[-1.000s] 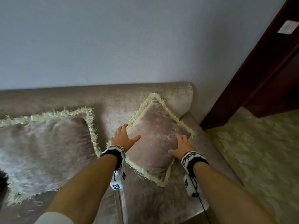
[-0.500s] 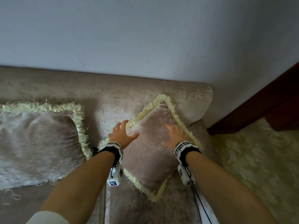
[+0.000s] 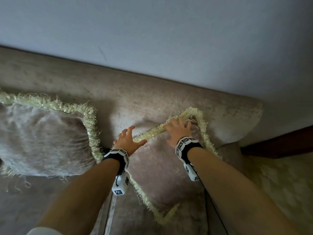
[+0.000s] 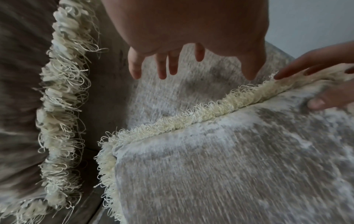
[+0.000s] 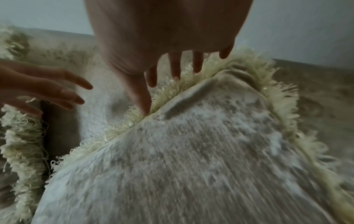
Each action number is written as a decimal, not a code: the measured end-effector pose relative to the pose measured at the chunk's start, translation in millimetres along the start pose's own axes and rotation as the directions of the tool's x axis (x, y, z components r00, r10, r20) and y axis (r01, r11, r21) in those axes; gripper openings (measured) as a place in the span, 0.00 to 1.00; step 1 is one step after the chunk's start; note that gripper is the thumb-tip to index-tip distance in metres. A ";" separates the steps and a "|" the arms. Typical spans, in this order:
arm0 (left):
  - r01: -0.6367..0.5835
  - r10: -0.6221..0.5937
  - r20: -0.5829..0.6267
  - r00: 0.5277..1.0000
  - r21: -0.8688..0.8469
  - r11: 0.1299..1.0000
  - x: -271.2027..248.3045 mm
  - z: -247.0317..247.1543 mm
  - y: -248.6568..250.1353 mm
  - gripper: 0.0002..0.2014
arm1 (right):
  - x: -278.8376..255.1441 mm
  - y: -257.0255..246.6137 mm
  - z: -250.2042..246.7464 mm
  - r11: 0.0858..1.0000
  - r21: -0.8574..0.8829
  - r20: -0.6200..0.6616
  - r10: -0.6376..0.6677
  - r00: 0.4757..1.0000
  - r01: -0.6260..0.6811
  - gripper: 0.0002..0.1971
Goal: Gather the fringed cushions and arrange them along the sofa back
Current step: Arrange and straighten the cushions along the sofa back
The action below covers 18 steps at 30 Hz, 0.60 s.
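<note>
where the two hands meet the work, a pink-grey cushion [image 3: 157, 173] with a pale yellow fringe lies tilted corner-up against the sofa back [image 3: 128, 97], its lower corner on the sofa seat [image 3: 128, 219]. right hand [image 3: 180, 131]: spread flat over the upper corner of this cushion, fingers [image 5: 175, 66] straight and apart, reaching across the fringe; the thumb tip presses the fringe at the seam. nothing is gripped. left hand [image 3: 127, 141]: fingers [image 4: 161, 68] extended and spread, hovering just above the sofa back beside the cushion's upper-left edge; the left wrist view shows a gap between the fingertips and the fabric, and the thumb is just short of the fringe. it holds nothing. whether the heel of this hand touches the cushion cannot be told.

to the outer side of the left hand, a second fringed cushion [image 3: 42, 139], larger in view, leans against the same sofa back, its long looped fringe close to the left wrist and apart from the first cushion by a narrow dark gap. both wrists carry black bands with white marker blocks [image 3: 119, 184]. beyond the fingers rises a plain pale wall [image 3: 152, 31]. to the outer side of the right hand, past the sofa arm, lie dark wooden trim [image 3: 277, 145] and a patterned floor covering [image 3: 281, 184].
</note>
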<state>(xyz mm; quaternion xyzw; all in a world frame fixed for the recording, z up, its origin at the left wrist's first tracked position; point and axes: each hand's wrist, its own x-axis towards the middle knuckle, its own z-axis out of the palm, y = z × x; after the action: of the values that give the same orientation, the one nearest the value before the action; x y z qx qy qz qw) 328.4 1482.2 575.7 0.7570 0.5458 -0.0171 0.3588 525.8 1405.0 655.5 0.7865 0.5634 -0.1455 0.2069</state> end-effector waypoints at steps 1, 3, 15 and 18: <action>0.010 -0.010 0.007 1.000 0.000 1.000 3.6 0.6 -0.5 0.43 | 6.2 -0.7 1.2 0.999 -0.035 0.008 -0.018 1.000 0.019 0.33; 0.030 -0.030 0.027 0.999 -0.011 0.999 11.1 2.1 -1.0 0.42 | 15.8 -1.1 3.1 0.996 -0.079 0.041 -0.027 0.999 0.031 0.33; 0.031 -0.024 0.117 0.993 -0.059 0.998 21.1 15.9 11.0 0.40 | 28.2 -5.2 18.2 0.972 -0.233 0.166 0.000 0.986 0.039 0.25; 0.014 0.000 0.133 0.991 -0.101 0.995 17.4 24.7 18.1 0.40 | 17.9 -8.4 21.1 0.983 -0.175 0.235 -0.012 0.972 0.055 0.21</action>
<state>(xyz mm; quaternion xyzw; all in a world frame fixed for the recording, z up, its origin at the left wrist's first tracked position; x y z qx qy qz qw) 359.7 1479.8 559.6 0.7329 0.5236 -0.0409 0.4325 523.7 1411.9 627.5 0.7323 0.5594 -0.1885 0.3395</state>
